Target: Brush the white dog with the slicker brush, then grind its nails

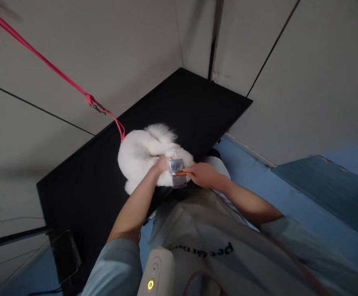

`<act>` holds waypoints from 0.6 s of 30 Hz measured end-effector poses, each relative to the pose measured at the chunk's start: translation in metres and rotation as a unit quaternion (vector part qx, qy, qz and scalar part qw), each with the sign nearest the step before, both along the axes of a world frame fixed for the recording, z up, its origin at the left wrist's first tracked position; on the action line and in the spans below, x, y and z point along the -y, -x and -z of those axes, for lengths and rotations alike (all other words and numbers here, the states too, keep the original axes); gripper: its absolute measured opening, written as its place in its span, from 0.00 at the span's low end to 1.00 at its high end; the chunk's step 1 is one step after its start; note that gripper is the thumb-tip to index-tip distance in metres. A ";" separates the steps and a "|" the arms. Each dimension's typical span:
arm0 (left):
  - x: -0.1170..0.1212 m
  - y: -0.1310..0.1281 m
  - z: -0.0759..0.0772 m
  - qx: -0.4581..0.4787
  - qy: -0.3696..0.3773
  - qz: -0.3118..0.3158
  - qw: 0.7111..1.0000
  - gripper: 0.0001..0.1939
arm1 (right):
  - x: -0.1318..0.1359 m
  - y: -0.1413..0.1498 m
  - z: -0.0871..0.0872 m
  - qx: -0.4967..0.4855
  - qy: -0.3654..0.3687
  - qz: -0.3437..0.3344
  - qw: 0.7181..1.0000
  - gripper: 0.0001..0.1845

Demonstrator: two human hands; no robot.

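Observation:
A white, fluffy dog (136, 154) is curled on the black table, with its tail (161, 132) toward the far side. In my right hand (204, 174) is the orange handle of a slicker brush (179, 181). The brush's silver back faces up, and its head lies over the near right part of the dog's coat. My left hand (163, 163) rests on the dog just left of the brush. Its fingers are hidden by the brush and the fur. The dog's head cannot be made out clearly.
A pink leash (52, 66) with a metal clip runs from the upper left down to the dog. The black grooming table (191, 102) stands against pale walls. At the lower left a dark tray (65, 255) adjoins it. A white device (157, 271) with a yellow light is close to the camera.

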State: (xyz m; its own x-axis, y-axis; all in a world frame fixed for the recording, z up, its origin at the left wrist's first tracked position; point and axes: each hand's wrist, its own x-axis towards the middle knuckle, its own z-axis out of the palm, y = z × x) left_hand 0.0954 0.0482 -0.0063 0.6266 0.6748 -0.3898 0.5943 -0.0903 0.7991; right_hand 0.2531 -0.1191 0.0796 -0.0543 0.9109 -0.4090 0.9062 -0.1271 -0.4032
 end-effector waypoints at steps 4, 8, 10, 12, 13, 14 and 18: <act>0.001 -0.001 -0.003 -0.012 -0.070 -0.001 0.997 0.23 | 0.017 -0.019 0.017 0.004 -0.007 0.042 0.999 0.21; 0.001 -0.010 -0.001 -0.006 -0.109 0.030 0.994 0.23 | 0.033 -0.021 0.018 0.033 -0.007 0.078 0.996 0.20; 0.000 -0.013 0.001 -0.013 -0.105 0.038 0.994 0.23 | 0.031 -0.005 0.018 -0.005 -0.032 0.068 0.997 0.21; -0.002 -0.014 0.003 -0.021 -0.102 0.034 0.994 0.23 | 0.028 0.009 0.023 -0.041 -0.050 0.063 0.996 0.22; -0.003 -0.014 0.003 -0.025 -0.102 0.031 0.994 0.23 | 0.028 0.011 0.027 -0.048 -0.048 0.071 0.995 0.22; -0.003 -0.014 0.004 -0.029 -0.105 0.025 0.994 0.22 | 0.030 0.010 0.031 -0.043 -0.040 0.087 0.994 0.22; -0.006 -0.015 0.006 -0.028 -0.099 0.015 0.995 0.20 | 0.049 -0.007 0.039 0.030 0.014 0.162 0.986 0.21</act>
